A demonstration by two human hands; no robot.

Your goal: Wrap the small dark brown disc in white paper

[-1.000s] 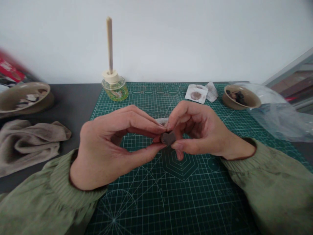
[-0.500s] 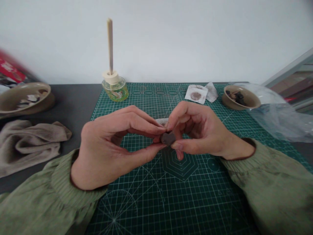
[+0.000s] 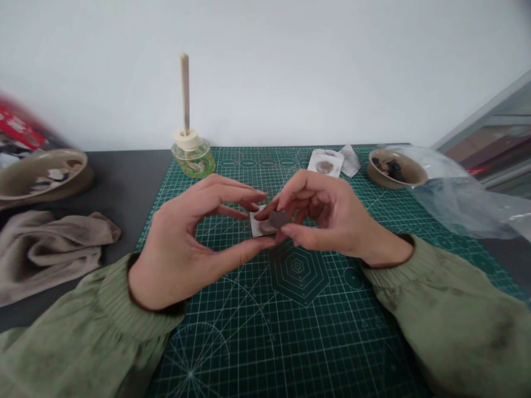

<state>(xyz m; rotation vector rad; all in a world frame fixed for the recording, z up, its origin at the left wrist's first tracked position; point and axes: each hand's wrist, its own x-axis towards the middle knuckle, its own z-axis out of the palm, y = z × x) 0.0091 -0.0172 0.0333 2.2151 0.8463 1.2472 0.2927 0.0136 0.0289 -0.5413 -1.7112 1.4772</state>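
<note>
A small flat grey-brown piece is pinched between the thumb and fingers of my right hand, above the green cutting mat. My left hand is open on the near left, its fingers and thumb apart with a gap between them. The left thumb tip comes close to the piece; whether it touches cannot be told. Beyond the piece, partly hidden by my fingers, a small white packet with a brownish patch shows on the mat.
At the back stand a reed diffuser and white sachets, one with a brown patch. A bowl of dark pieces and clear plastic lie right. Left are a bowl of pale pieces and a grey-brown cloth.
My left fingers have spread away from the piece, which stays in my right hand. The white packet behind shows more. The view has shifted slightly.
</note>
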